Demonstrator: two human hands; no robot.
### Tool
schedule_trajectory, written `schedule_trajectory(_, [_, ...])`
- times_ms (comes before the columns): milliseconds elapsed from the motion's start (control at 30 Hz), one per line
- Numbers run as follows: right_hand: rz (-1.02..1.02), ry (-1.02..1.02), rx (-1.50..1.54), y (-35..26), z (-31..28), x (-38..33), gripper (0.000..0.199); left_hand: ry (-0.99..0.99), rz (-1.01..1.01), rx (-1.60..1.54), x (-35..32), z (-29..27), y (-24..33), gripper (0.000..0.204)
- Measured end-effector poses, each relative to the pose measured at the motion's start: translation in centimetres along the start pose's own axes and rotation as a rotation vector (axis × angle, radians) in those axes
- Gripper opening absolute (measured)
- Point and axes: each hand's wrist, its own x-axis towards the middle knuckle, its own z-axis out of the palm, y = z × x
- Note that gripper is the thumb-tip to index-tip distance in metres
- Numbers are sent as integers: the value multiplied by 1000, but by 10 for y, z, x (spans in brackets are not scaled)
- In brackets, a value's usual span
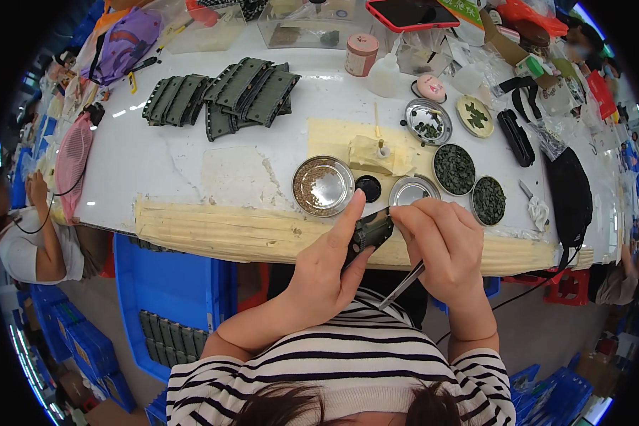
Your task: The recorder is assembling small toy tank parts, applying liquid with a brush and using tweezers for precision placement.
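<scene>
**Q:** State the position of each hand and of the workpiece.

**A:** My left hand (pixel 326 266) is clamped on a small dark-green rectangular plastic part (pixel 368 233), index finger laid along its upper edge, thumb underneath. I hold the part in the air just in front of the near edge of the white surface (pixel 170 167), below the dishes. My right hand (pixel 444 245) is closed, fingertips pinching at the part's right end, and it also grips thin metal tweezers (pixel 403 285) whose tips point down toward my striped shirt. The two hands are together, meeting at the part.

**Q:** What lies nearest?

**A:** A round metal dish of small brownish pieces (pixel 324 186), a small black round cap (pixel 368 188) and an empty round metal dish (pixel 412 190) sit just beyond my fingers. Two round dishes of dark-green pieces (pixel 454 169) stand to the right. A stack of ribbed dark-green strips (pixel 252 96) lies well apart at the rear.

**Q:** Identify the likely faults.

**A:** In my judgement, the part is unsupported over the edge; a relaxed left grip would drop it to the floor. The idle tweezers could slip out of the closed fingers. A knuckle moving forward could tip the empty dish.
</scene>
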Motion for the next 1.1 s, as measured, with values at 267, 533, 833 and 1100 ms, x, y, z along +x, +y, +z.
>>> schedule_trajectory(267, [53,40,170,2,7,-4,32,24,-41,-82,0,1,1,66])
schedule_trajectory(533, [77,-2,206,5,1,-4,33,-64,-208,-365,-2,2,-4,64])
schedule_trajectory(833, [651,319,219,52,-33,-47,14,-11,-424,-726,6,0,-1,64])
schedule_trajectory(1100, [781,8,-75,88,-56,-79,16,-8,-489,-820,8,10,0,63])
